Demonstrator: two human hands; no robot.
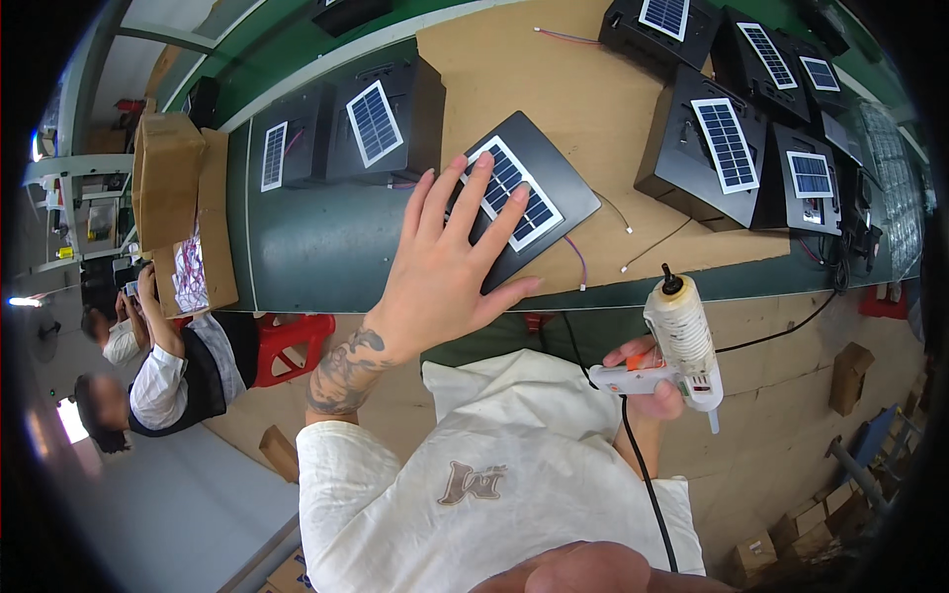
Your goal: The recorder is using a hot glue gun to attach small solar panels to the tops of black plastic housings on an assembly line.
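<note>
As I follow this from afar, my left hand [430,267] lies spread across the solar panel [537,214], fingers apart and pinching nothing; I judge it keeps the panel flat and steady on the black plate [554,173] beneath. To its right and lower, my right hand [660,400] is wrapped round the handle of the glue gun [682,331], its nozzle [671,280] pointing ahead and apart from the plate, likely so the tip smears nothing. Wire leads [576,263] reach out past the plate, right of my left hand. Farther right and beyond stand black boxes [672,138] topped with panels; I cannot see inside them. Well left of my left hand, an open carton [215,237] holds what look like bundled wires [190,277], mostly white.
</note>
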